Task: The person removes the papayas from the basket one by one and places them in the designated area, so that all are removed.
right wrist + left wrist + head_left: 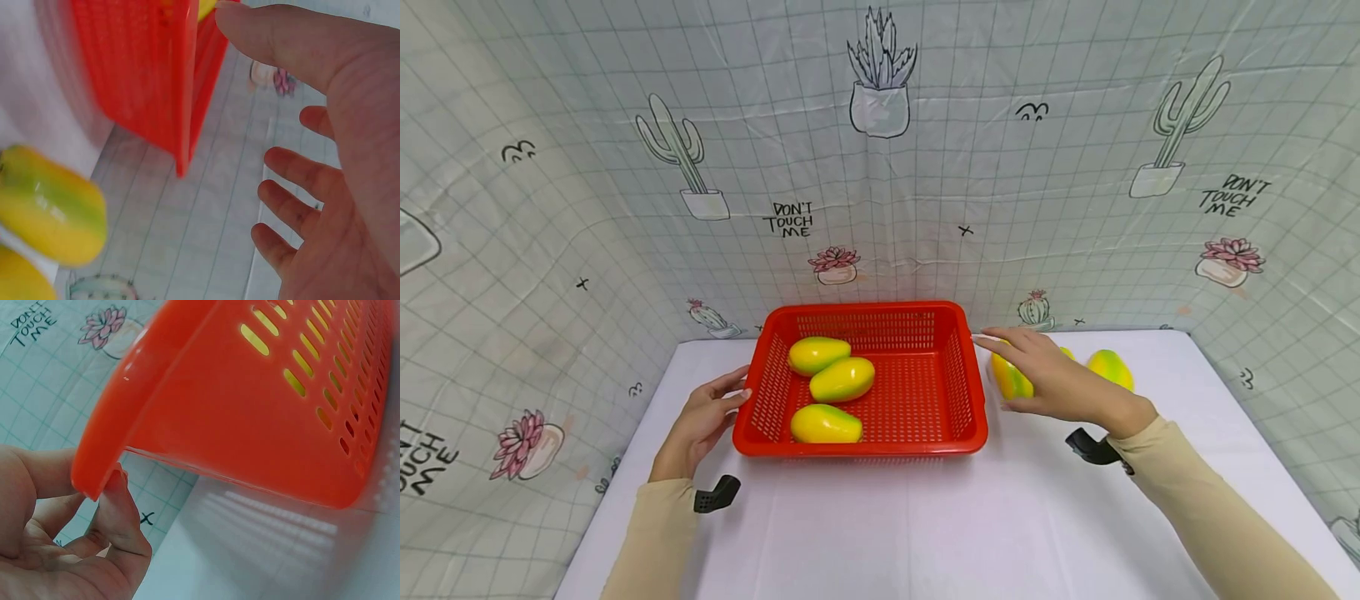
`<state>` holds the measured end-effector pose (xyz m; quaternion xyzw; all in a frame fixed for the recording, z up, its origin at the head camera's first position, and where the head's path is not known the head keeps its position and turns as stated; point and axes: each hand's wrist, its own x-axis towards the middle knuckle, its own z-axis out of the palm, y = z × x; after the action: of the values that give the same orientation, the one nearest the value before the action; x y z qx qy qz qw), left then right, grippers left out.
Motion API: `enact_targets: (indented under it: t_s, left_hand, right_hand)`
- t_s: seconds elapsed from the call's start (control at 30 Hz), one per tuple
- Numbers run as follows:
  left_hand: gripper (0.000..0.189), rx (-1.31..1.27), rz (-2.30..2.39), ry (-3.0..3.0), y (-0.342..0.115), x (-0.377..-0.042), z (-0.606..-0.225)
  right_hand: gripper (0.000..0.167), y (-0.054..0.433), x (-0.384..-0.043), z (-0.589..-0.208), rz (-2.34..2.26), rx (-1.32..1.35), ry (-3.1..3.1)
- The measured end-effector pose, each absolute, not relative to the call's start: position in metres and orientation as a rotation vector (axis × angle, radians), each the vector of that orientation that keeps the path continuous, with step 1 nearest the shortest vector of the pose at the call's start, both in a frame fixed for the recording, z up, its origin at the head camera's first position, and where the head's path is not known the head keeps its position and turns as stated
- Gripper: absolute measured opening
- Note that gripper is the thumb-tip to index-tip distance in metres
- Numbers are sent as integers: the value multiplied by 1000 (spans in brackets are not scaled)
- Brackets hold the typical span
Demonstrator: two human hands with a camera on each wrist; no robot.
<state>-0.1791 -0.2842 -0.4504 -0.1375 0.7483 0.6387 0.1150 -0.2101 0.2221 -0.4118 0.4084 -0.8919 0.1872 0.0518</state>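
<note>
Watching remotely, I'm seeing the left hand pinching the left rim of the red basket, which is sitting mid-table near the backdrop; whether its base is lying flat, I'm not able to tell. Right hand is hovering by the right rim, fingers spread and extended, palm empty; its tips are reaching so close that I'm not able to confirm contact. Three yellow-green fruits are lying in the basket's left half. More loose fruits are lying on the white table, right of the basket: the right hand is covering part of one, and a second is showing only as a sliver behind it. Sleeves are running out of frame at the bottom. Lettering on the cloth is reading "DON'T TOUCH ME", repeating at right and left; the leftmost copy is getting cut off. Left wrist view is showing what the head view isn't: digits closing on both sides of the rim, yellow peeking through the slots, striped light falling on the tablecloth. Right wrist view is exposing the palm and separated fingers; one loose fruit there is getting clipped at the lower-left corner, and the basket is blurring.
</note>
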Motion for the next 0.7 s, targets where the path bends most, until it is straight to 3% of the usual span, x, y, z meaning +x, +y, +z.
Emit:
enact_targets:
  t_s: [0.7]
  left_hand:
    - [61, -403, 1899, 2179, -285, -181, -453]
  right_hand:
    - [92, 132, -222, -408, 480, 1487, -2769]
